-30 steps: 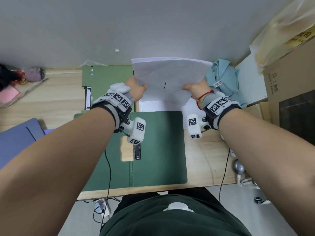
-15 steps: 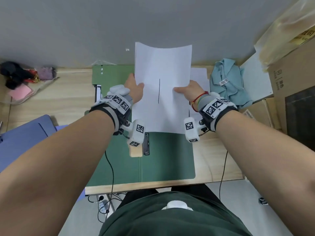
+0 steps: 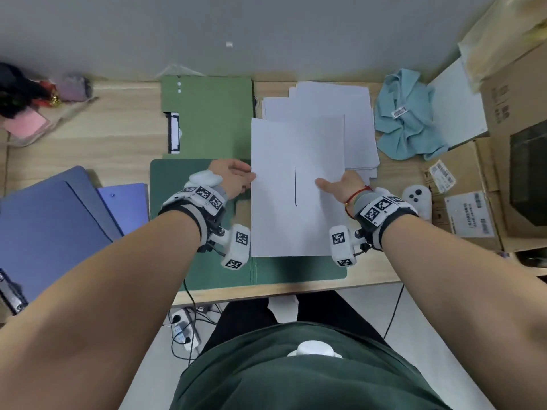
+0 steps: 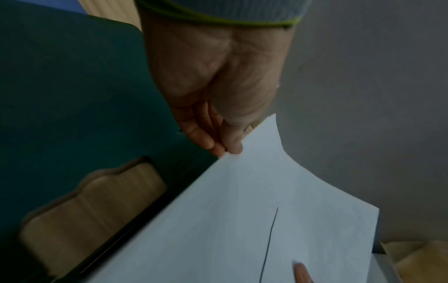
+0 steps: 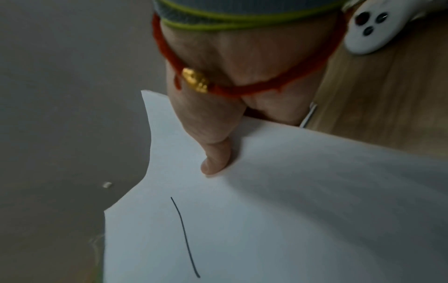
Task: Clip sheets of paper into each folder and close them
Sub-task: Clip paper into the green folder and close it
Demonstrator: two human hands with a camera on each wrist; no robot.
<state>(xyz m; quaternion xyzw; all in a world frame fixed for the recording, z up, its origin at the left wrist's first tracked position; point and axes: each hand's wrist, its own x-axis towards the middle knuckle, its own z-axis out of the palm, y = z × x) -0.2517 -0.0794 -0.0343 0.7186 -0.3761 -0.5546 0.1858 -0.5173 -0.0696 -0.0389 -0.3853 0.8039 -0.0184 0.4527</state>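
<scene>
A white sheet (image 3: 296,143) with a black pen line hangs over the right half of the open dark green folder (image 3: 201,261). My left hand (image 3: 236,177) pinches its left edge, thumb and fingertips (image 4: 230,147) meeting at the rim. On the right, my right hand (image 3: 337,184) holds the other edge, with the thumb (image 5: 215,160) on top and the fingers hidden under the sheet (image 5: 290,210). The folder's black clip bar (image 4: 116,231) lies along the spine, just left of the sheet (image 4: 242,220). A lighter green folder (image 3: 207,113) lies behind.
A loose stack of white paper (image 3: 352,113) lies at the back right of the wooden desk (image 3: 118,137). Blue folders (image 3: 44,226) lie at the left. A teal cloth (image 3: 408,122), a white controller (image 3: 418,199) and cardboard boxes (image 3: 518,113) crowd the right.
The sheet, held up near the wall a second ago, has come down and towards me over the open folder. Both hands moved with it.
</scene>
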